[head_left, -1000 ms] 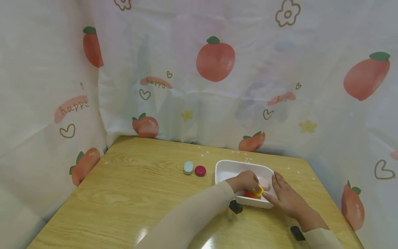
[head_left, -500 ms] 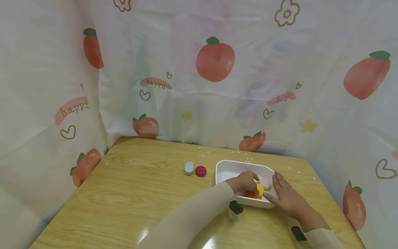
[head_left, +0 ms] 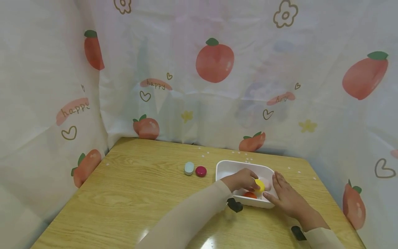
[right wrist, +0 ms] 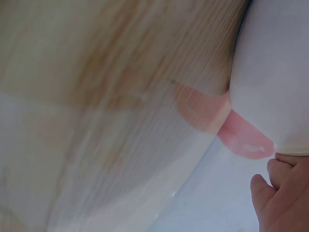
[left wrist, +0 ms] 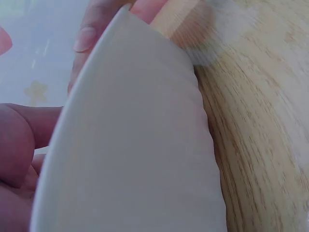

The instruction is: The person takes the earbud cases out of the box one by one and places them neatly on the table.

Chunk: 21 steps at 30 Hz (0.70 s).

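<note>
A pale green piece lies leftmost on the wooden surface, with a magenta piece just beside it; these 2 are outside the white tray. The left hand reaches over the tray's near wall, below its fingers an orange-red piece against that wall. A yellow round piece is inside the tray, at the right of the left hand's fingers, which grasp its left edge. Beyond the yellow round piece, a pale pink piece sits near the right wall. The right hand rests against that wall, fingers straight, grasping nothing.
</note>
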### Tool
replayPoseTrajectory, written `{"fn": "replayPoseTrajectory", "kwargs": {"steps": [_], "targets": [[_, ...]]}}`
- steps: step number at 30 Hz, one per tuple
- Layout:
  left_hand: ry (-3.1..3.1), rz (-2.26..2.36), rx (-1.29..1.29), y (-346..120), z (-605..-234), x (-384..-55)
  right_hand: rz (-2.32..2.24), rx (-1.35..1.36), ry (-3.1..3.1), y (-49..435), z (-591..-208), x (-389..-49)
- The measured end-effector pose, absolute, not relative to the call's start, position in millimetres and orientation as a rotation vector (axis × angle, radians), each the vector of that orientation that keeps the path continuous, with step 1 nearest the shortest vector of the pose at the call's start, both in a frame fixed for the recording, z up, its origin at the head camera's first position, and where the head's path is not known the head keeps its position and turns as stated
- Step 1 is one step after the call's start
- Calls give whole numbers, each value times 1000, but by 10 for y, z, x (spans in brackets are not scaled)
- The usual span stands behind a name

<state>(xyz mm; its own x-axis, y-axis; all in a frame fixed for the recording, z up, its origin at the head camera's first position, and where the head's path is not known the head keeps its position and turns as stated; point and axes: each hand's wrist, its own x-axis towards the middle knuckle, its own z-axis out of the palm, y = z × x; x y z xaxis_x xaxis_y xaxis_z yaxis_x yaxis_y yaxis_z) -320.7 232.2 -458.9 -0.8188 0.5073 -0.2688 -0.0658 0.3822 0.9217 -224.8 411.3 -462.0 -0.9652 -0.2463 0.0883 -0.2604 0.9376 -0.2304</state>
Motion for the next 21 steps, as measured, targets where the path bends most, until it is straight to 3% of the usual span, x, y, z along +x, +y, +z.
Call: {"fn": "replayPoseTrajectory", "kwargs": {"steps": [21], "targets": [[1903,1698,367,2047,-4604,-3313,398,380,-3065,4071,-4558,-2220]]}}
